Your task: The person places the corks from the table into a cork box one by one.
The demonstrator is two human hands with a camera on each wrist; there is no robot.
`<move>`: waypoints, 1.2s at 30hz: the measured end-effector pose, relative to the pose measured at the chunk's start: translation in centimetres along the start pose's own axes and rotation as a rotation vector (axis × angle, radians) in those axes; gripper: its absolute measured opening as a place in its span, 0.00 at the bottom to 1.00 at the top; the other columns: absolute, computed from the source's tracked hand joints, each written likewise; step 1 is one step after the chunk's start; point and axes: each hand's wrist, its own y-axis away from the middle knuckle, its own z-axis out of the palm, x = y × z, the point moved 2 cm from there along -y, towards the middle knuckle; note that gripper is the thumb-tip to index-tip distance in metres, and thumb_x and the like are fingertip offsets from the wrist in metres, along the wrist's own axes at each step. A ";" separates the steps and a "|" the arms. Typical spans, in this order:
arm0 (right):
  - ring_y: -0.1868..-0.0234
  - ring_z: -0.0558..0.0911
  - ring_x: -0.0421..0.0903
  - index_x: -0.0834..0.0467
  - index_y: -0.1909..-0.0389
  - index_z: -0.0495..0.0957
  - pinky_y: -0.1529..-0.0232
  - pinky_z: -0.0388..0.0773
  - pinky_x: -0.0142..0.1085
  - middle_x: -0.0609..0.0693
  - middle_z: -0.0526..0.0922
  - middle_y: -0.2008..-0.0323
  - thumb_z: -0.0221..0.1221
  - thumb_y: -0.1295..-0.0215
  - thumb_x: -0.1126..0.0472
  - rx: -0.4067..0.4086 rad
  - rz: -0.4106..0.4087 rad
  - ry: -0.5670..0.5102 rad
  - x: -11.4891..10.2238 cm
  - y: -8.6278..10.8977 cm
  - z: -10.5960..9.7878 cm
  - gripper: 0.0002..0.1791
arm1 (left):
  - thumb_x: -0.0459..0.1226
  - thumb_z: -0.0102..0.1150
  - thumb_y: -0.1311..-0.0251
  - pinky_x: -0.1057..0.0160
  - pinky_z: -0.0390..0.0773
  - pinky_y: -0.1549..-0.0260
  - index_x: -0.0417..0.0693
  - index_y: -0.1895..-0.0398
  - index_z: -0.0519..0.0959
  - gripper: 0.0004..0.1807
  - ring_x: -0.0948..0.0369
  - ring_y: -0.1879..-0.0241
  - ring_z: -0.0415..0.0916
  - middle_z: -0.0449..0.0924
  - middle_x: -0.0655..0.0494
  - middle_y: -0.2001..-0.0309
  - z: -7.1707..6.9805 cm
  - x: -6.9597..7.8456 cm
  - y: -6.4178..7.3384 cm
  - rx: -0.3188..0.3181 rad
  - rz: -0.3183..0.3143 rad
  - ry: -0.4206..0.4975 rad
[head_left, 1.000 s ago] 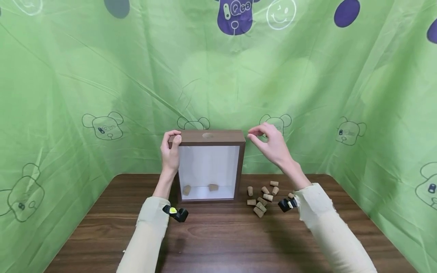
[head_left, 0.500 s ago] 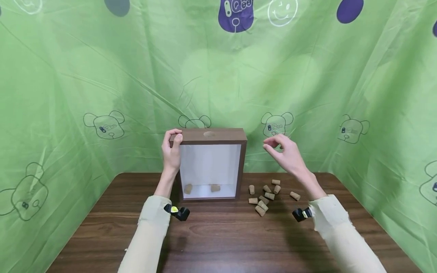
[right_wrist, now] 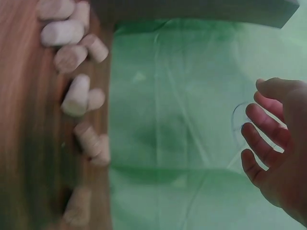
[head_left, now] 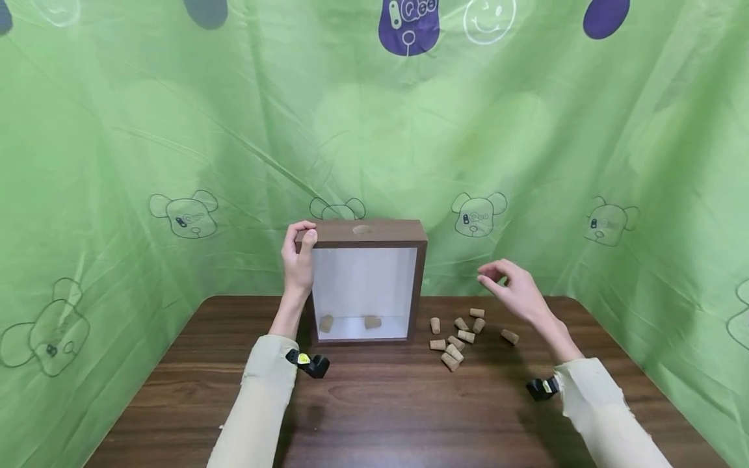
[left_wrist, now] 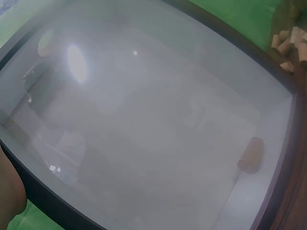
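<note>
A brown box frame (head_left: 420, 279) with a clear front and white inside stands upright on the table. Its top has a round hole (head_left: 362, 230). Two corks lie inside at the bottom: one cork (head_left: 372, 322) near the middle, another cork (head_left: 326, 323) at the left. My left hand (head_left: 299, 260) grips the frame's upper left corner, thumb in front and fingers over the top. To the right of the frame, my right hand (head_left: 515, 289) hangs in the air above loose corks (head_left: 466, 337), fingers loosely bent with nothing in them, as the right wrist view also shows.
Several corks lie in a loose group right of the frame, with a single cork (head_left: 510, 337) farther right. The dark wooden table (head_left: 374, 416) ends at a green curtain (head_left: 374, 143) behind and at both sides.
My right hand has moved away from the frame's upper right corner, rightward and down toward the corks. My left hand keeps its hold on the frame; the corks inside lie as before.
</note>
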 end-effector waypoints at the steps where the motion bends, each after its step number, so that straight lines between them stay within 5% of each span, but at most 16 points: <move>1: 0.65 0.77 0.40 0.57 0.55 0.83 0.65 0.73 0.28 0.47 0.83 0.65 0.62 0.33 0.56 -0.005 0.004 0.005 0.5 0.3 0.1 0.11 | 0.39 0.53 0.36 0.65 0.66 0.50 0.40 0.53 0.77 0.14 0.68 0.55 0.69 0.75 0.58 0.55 0.0 0.0 0.0 -0.001 -0.002 -0.004; 13: 0.64 0.77 0.32 0.59 0.56 0.83 0.61 0.76 0.29 0.48 0.83 0.64 0.63 0.34 0.56 -0.119 0.021 0.025 6.1 3.2 0.9 0.11 | 0.40 0.52 0.35 0.64 0.66 0.51 0.33 0.49 0.75 0.19 0.69 0.56 0.69 0.74 0.60 0.58 0.2 0.2 -0.2 -0.020 -0.015 -0.036; 20: 0.65 0.76 0.29 0.56 0.56 0.83 0.62 0.75 0.28 0.45 0.83 0.65 0.64 0.35 0.56 -0.169 0.062 0.037 9.1 4.8 1.3 0.10 | 0.40 0.50 0.33 0.64 0.66 0.49 0.35 0.49 0.74 0.18 0.70 0.53 0.69 0.75 0.49 0.51 0.2 -0.1 -0.4 -0.026 -0.012 -0.067; 36: 0.63 0.75 0.36 0.61 0.54 0.81 0.63 0.72 0.31 0.54 0.82 0.57 0.66 0.38 0.60 -0.343 0.084 -0.014 11.7 6.7 1.8 0.14 | 0.40 0.50 0.33 0.63 0.66 0.52 0.34 0.49 0.74 0.18 0.68 0.57 0.68 0.73 0.59 0.57 0.1 -0.5 -0.6 -0.025 0.000 -0.050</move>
